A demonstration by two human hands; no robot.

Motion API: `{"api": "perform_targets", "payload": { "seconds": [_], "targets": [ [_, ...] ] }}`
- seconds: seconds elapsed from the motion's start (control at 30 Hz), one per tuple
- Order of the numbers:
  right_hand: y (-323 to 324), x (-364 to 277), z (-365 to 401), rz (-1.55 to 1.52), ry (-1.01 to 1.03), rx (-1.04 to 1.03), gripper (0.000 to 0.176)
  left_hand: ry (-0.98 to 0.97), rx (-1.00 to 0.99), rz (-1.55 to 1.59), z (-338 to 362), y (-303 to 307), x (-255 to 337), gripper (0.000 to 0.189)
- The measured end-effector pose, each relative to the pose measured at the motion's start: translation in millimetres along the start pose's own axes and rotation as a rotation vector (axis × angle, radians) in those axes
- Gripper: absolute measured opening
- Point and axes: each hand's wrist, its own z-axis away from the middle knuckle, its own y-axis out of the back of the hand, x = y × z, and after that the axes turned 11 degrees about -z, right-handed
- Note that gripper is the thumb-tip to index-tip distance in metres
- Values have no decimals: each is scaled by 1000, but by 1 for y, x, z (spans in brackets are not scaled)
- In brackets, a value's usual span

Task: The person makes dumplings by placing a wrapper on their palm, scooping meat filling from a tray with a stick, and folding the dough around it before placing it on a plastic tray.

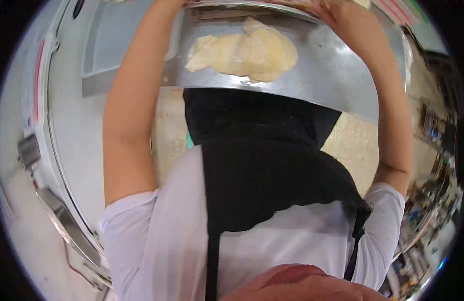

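A lumpy, pale yellow piece of dough [247,50] lies on the steel worktop [337,83] in front of me, between my forearms. Just beyond it, a curved metal rim [257,7] crosses the top of the head view; most of that metal piece is cut off. My right hand [326,9] is at the right end of this rim, its fingers apparently closed on it, though partly out of frame. The left forearm stretches up to the rim's left end, where the hand itself passes beyond the upper edge.
A grey shallow tray [99,45] is at the left of the worktop. A small pale piece, perhaps dough, [362,3] shows at the top right. The worktop's front edge runs before my black apron [272,170]. Cluttered shelves [428,200] stand at the far right.
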Motion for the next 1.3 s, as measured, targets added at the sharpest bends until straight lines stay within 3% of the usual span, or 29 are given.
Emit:
{"api": "perform_targets", "payload": {
  "seconds": [0.03, 0.1, 0.17, 0.23, 0.3, 0.37, 0.6, 0.67, 0.9, 0.97, 1.1, 1.17, 1.3],
  "targets": [
    [11, 4, 11, 9, -108, -80, 36, -225, -14, -370, -2, -8, -14, 31],
    [19, 2, 17, 20, -237, -157, 45, -161, -116, -104, -4, -8, -47, 34],
    [21, 9, 24, -76, -247, -138, 45, 60, -232, 378, -22, -12, -32, 35],
    [11, 19, 30, -165, -277, -87, 41, -458, -242, -349, -14, -6, 4, 35],
    [12, 19, 33, -163, -214, -59, 33, 411, -222, 677, -13, -19, 30, 32],
    [11, 19, 28, -196, -251, -83, 26, 503, -210, 740, -12, -16, 46, 35],
    [15, 23, 30, -211, -185, -73, 21, 532, -401, 709, -14, -18, 40, 40],
    [17, 19, 30, -179, -206, -68, 35, 565, -496, 670, -15, -16, 44, 37],
    [14, 18, 41, -237, -244, 4, 35, 644, -587, 590, -14, -16, 38, 41],
    [13, 22, 46, -259, -114, 137, 32, 593, -642, 615, -15, -14, 43, 42],
    [53, 15, 75, -148, -221, 10, 30, 626, -636, 645, -17, -15, 36, 42],
    [82, 9, 95, -178, -338, -117, 21, 635, -671, 628, -19, -16, 35, 42],
    [109, -7, 136, -129, -384, 105, 26, 626, -750, 713, -23, -18, 23, 42]
  ]
}}
